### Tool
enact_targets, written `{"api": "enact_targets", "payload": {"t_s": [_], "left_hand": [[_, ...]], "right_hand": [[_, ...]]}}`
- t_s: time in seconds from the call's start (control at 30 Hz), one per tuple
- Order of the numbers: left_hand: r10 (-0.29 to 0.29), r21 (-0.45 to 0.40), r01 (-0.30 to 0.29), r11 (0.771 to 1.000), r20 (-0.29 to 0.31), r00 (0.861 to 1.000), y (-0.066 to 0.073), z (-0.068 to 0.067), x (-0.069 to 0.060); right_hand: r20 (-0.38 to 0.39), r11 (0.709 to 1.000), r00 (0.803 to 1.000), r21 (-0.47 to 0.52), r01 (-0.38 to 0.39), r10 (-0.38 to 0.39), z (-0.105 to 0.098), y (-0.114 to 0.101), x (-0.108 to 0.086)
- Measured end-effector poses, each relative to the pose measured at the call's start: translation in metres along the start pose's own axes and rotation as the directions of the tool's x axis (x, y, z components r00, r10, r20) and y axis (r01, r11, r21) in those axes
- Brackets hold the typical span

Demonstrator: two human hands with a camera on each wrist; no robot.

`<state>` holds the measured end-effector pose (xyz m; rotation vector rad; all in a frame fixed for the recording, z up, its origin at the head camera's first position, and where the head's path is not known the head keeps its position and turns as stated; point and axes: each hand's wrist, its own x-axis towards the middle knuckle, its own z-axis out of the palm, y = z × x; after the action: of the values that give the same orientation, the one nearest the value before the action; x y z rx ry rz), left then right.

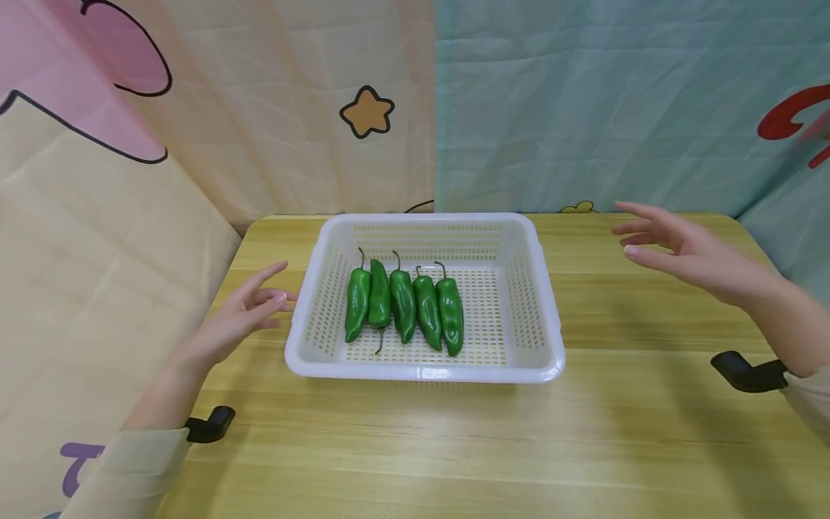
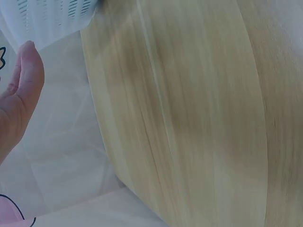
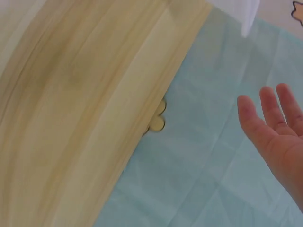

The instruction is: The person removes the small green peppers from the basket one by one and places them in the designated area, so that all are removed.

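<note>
A white perforated plastic basket (image 1: pixel 424 372) stands on the table, with several green peppers (image 1: pixel 402 306) lying side by side in its left and middle part. One pepper (image 1: pixel 379 295) has its stem toward the front; the others have theirs toward the back. Just outside the basket's left wall is my left hand (image 1: pixel 243 313), its fingers loosely bent and holding nothing. My right hand (image 1: pixel 687 249) hovers over the table's right side, apart from the basket, fingers spread and nothing in them. In the left wrist view, the thumb (image 2: pixel 31 71) appears below a basket corner (image 2: pixel 52 23).
The wooden table (image 1: pixel 428 447) extends around the basket. Cloth curtains with printed shapes, one beige (image 1: pixel 292 108) and one teal (image 1: pixel 603 108), hang behind the table's far edge. Beige cloth also hangs along the left side.
</note>
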<state>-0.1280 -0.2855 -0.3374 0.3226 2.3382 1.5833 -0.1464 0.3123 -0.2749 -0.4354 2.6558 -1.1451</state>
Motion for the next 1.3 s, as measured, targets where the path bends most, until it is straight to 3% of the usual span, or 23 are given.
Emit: {"api": "enact_targets", "payload": {"t_s": [0.23,0.4,0.5,0.87,1.1,1.3], "left_hand": [[-0.028,-0.141,0.027,0.99,0.0,1.0,-0.002,0.009,0.01],[-0.019,-0.31,0.021,0.951,0.009,1.0,0.0,0.011,0.017],[0.002,-0.368,0.005,0.93,0.019,1.0,0.0,0.012,0.02],[-0.018,-0.364,0.031,0.931,0.038,0.999,0.002,0.018,0.029],[-0.079,-0.373,0.081,0.924,0.021,0.997,0.004,0.019,0.031],[-0.087,-0.412,0.094,0.906,0.036,0.996,0.004,0.018,0.032]], "right_hand": [[0.105,0.993,0.994,0.114,0.011,-0.023,0.014,-0.024,0.021],[0.176,0.982,0.984,0.186,-0.033,0.0,0.023,-0.037,0.04],[0.224,0.967,0.975,0.251,-0.054,-0.004,0.029,-0.043,0.052],[0.395,0.915,0.918,0.352,-0.197,0.045,0.059,-0.064,0.09],[0.45,0.904,0.891,0.353,-0.24,0.061,0.076,-0.075,0.11],[0.473,0.888,0.878,0.367,-0.275,0.076,0.093,-0.081,0.124]]}}
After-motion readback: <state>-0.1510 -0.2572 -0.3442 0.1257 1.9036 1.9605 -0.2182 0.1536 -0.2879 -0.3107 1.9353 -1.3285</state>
